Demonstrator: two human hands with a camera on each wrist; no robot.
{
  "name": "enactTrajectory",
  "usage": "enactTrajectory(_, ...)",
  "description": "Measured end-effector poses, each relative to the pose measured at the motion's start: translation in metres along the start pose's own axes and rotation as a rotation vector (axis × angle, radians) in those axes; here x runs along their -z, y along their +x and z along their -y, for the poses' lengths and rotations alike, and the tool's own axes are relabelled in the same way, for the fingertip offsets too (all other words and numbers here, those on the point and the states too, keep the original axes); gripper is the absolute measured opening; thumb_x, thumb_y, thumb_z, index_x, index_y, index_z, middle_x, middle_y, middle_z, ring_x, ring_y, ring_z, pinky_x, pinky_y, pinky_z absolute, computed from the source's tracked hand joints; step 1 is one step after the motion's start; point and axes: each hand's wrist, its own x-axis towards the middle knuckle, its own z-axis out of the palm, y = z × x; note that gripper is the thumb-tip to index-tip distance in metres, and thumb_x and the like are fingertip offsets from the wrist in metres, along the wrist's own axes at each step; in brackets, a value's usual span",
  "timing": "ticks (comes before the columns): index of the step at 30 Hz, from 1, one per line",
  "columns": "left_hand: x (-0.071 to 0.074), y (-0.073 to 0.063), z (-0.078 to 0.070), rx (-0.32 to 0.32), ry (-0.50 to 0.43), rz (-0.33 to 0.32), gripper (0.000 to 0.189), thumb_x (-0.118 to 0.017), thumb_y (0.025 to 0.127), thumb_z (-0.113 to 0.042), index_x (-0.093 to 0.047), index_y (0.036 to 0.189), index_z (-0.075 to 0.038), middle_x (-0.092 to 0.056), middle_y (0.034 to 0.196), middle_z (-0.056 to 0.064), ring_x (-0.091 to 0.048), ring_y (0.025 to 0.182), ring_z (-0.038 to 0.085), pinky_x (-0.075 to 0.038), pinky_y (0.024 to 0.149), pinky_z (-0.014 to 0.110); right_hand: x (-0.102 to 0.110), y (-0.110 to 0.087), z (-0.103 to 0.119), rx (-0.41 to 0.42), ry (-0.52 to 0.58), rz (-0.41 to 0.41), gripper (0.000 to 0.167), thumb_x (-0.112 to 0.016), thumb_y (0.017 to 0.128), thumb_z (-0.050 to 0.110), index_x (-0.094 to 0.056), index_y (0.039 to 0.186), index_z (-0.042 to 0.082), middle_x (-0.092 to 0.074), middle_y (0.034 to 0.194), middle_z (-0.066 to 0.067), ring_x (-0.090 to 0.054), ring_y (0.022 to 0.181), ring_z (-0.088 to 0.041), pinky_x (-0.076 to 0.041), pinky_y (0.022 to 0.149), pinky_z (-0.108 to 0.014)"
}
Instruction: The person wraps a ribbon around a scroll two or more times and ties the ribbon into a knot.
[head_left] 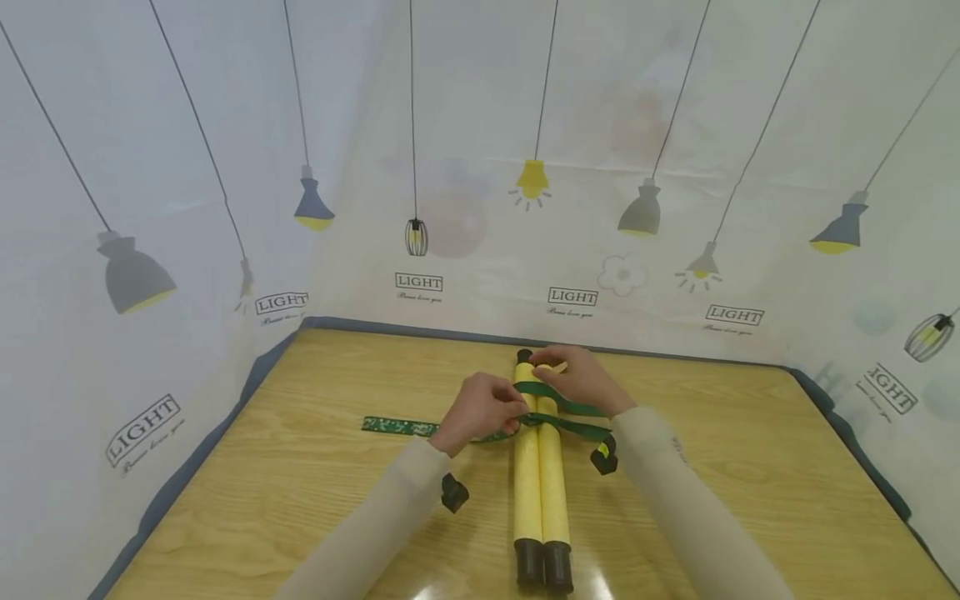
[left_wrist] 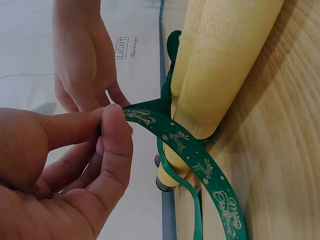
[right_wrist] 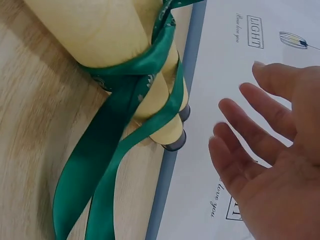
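Note:
Two yellow rolls (head_left: 528, 483) with dark end caps lie side by side on the table, pointing away from me. A green ribbon (head_left: 577, 427) with white printed lettering loops around them and crosses on top. Between thumb and forefinger my left hand (head_left: 483, 408) pinches part of this ribbon (left_wrist: 175, 132), just left of the rolls. Above the rolls' far part is my right hand (head_left: 581, 379); in the right wrist view its fingers (right_wrist: 237, 115) are spread and hold nothing. Ribbon lengths (right_wrist: 95, 150) trail down on the right side.
The wooden table (head_left: 330, 375) meets a white printed cloth wall (head_left: 487, 250) at the back and sides. One small black piece (head_left: 453, 493) lies beside my left wrist; another, black and yellow (head_left: 603, 456), lies right of the rolls.

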Motion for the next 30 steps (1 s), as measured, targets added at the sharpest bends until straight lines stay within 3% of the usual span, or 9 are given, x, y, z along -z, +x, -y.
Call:
enactTrajectory(5,0.002,0.003,-0.001,0.026,-0.02,-0.002,0.011,-0.073,0.096,-0.017,-0.077,0.093,-0.008,-0.076,0.081,0.007,-0.071,0.065,0.016,-0.063,0.072,0.045,0.006,-0.009,0.004,0.013,-0.005,-0.012,0.029,-0.064,0.103,0.026,-0.07,0.127,0.012,-0.073,0.121,-0.008,-0.068,0.106,-0.026,-0.058,0.087,-0.044)
enactTrajectory(10,0.002,0.006,-0.001,0.026,-0.041,0.0,0.013,-0.073,0.097,-0.017,-0.077,0.096,-0.006,-0.076,0.079,0.006,-0.072,0.065,0.017,-0.063,0.074,0.046,0.005,-0.018,0.009,0.054,0.027,0.055,0.027,-0.068,0.1,0.025,-0.071,0.124,0.012,-0.074,0.108,-0.004,-0.068,0.097,-0.02,-0.058,0.078,-0.034)
enactTrajectory(17,0.001,0.009,-0.003,0.01,-0.084,-0.02,0.01,-0.074,0.095,-0.016,-0.074,0.091,-0.007,-0.076,0.078,0.008,-0.073,0.063,0.019,-0.064,0.071,0.046,-0.005,-0.028,0.014,0.111,0.031,0.131,0.029,-0.074,0.095,0.023,-0.072,0.122,0.015,-0.074,0.1,0.003,-0.065,0.09,-0.012,-0.055,0.076,-0.03)
enactTrajectory(21,-0.001,0.009,-0.003,0.02,-0.091,-0.034,0.011,-0.076,0.094,-0.017,-0.073,0.09,-0.008,-0.076,0.078,0.006,-0.073,0.064,0.018,-0.064,0.071,0.046,-0.01,-0.032,0.016,0.12,0.061,0.128,0.027,-0.077,0.093,0.026,-0.074,0.119,0.018,-0.074,0.099,0.004,-0.064,0.09,-0.013,-0.054,0.076,-0.031)
enactTrajectory(25,-0.004,0.011,-0.004,0.029,-0.115,-0.052,0.011,-0.078,0.092,-0.016,-0.072,0.09,-0.007,-0.077,0.081,0.007,-0.076,0.071,0.027,-0.063,0.073,0.047,-0.013,-0.036,0.021,0.126,0.072,0.101,0.019,-0.078,0.092,0.026,-0.076,0.109,0.018,-0.074,0.095,0.004,-0.063,0.086,-0.012,-0.054,0.076,-0.029)
enactTrajectory(30,-0.006,0.012,-0.003,0.032,-0.113,-0.055,0.013,-0.079,0.092,-0.019,-0.074,0.088,-0.007,-0.076,0.085,0.006,-0.075,0.084,0.034,-0.063,0.066,0.036,-0.016,-0.037,0.022,0.119,0.03,0.062,0.013,-0.076,0.094,0.025,-0.078,0.104,0.017,-0.075,0.09,0.006,-0.065,0.081,-0.006,-0.054,0.073,-0.026)
